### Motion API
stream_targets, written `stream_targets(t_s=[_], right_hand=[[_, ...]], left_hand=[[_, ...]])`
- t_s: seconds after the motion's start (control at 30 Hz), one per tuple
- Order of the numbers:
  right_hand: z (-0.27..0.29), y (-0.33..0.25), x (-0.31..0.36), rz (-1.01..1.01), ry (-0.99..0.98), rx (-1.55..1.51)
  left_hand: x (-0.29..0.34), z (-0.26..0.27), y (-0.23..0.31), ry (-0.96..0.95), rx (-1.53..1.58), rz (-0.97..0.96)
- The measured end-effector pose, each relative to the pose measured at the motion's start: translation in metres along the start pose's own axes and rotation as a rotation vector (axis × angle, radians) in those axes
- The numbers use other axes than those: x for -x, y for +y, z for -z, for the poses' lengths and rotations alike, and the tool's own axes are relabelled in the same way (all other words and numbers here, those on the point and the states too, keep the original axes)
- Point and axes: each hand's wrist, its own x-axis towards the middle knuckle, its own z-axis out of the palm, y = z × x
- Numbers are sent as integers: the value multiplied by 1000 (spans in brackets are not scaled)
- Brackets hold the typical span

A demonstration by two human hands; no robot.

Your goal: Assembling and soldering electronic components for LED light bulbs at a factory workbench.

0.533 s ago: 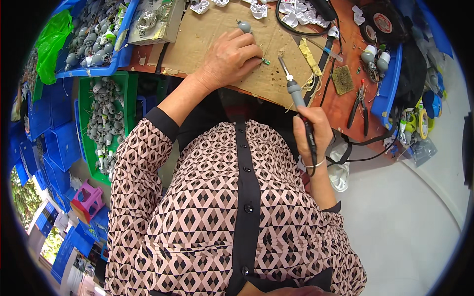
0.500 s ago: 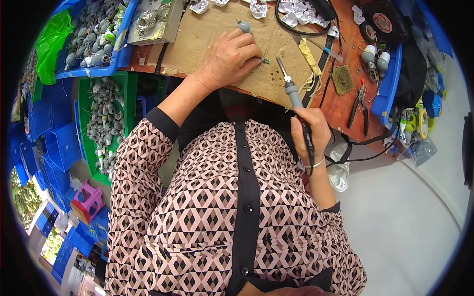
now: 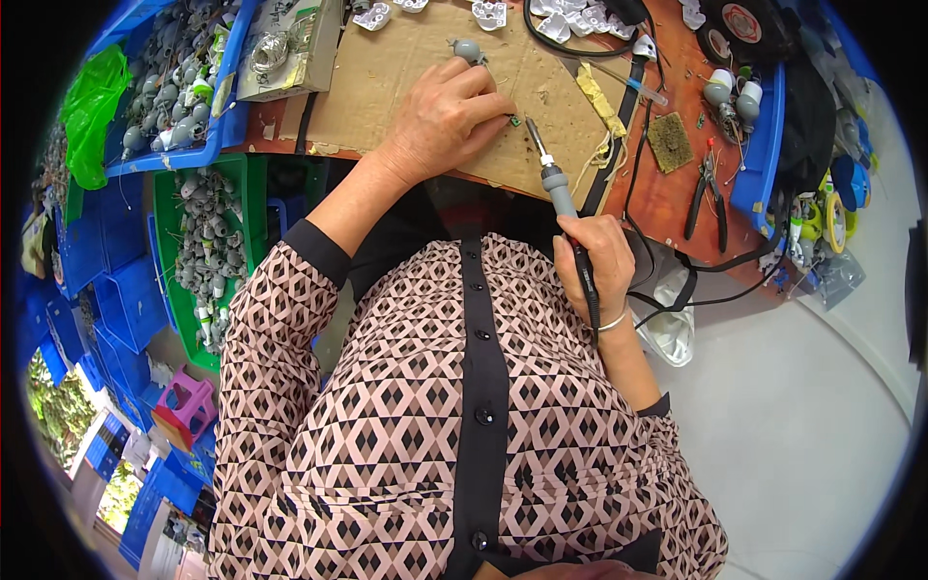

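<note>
At ten o'clock I have the blue tray (image 3: 228,124), with the green tub (image 3: 255,213) nearer nine. At twelve o'clock the left hand (image 3: 445,121) lies over the cardboard (image 3: 387,77), fingers curled in. The bulb (image 3: 468,50) sits beyond its knuckles, against or just beside the fingers; whether it is gripped I cannot tell. At the hand's three o'clock side, thumb and forefinger appear to pinch the green part (image 3: 515,122), their tips partly hidden from me. Just right of this part, seemingly not touching, is the tip of the iron (image 3: 554,184); its handle slants toward five o'clock into the right hand (image 3: 601,253), which is wrapped firmly around it. The sponge (image 3: 670,143) and pliers (image 3: 710,193) lie at two o'clock. I judge the step to be bringing iron to part; the next move calls for a small, steady approach, the left pinch motionless and the thumb clear of a presumably hot tip.
</note>
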Motion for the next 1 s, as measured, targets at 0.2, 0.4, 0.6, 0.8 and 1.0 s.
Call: stream_targets(t_s=[0.2, 0.4, 0.6, 0.8, 1.0], right_hand=[[3, 4, 1, 6, -14, -4], [5, 8, 5, -18, -23, 0], [0, 8, 6, 5, -22, -4], [-2, 8, 4, 6, -25, 0], [-3, 8, 5, 17, -9, 6]], left_hand=[[-4, -5, 4, -2, -9, 33], [-7, -7, 9, -7, 8, 54], [-7, -8, 7, 2, 12, 46], [-8, -7, 8, 2, 12, 51], [-8, -7, 7, 0, 9, 60]])
